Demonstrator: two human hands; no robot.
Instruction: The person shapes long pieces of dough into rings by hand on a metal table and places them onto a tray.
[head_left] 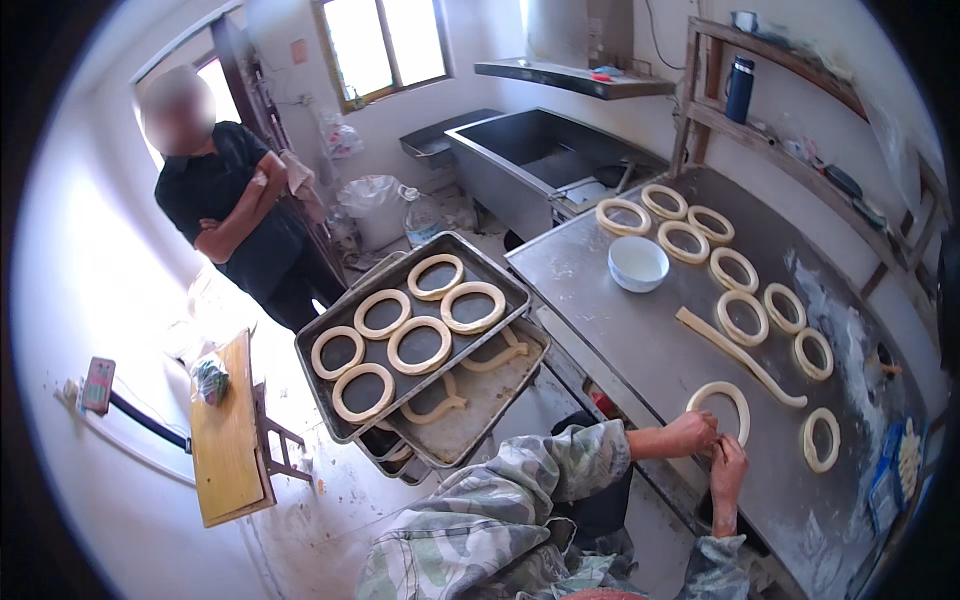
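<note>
Near the steel table's front edge, my left hand [692, 432] and my right hand [728, 468] meet at the lower end of a dough ring [718, 390], fingers closed on it. Above it lies a long dough strip [742, 358]. Several more rings [740, 316] are spread over the table [653, 343], around a white bowl [636, 275]. To my left, stacked dark trays [470, 246] hold several rings [417, 343] in the top one and more shaped dough in the one below.
A person [230, 205] with crossed arms stands at the back left, behind the trays. A wooden bench [218, 450] is at the left. Behind the table are a steel basin [485, 135], a white sack [372, 210] and a wooden shelf [740, 118] with a dark flask [739, 90].
</note>
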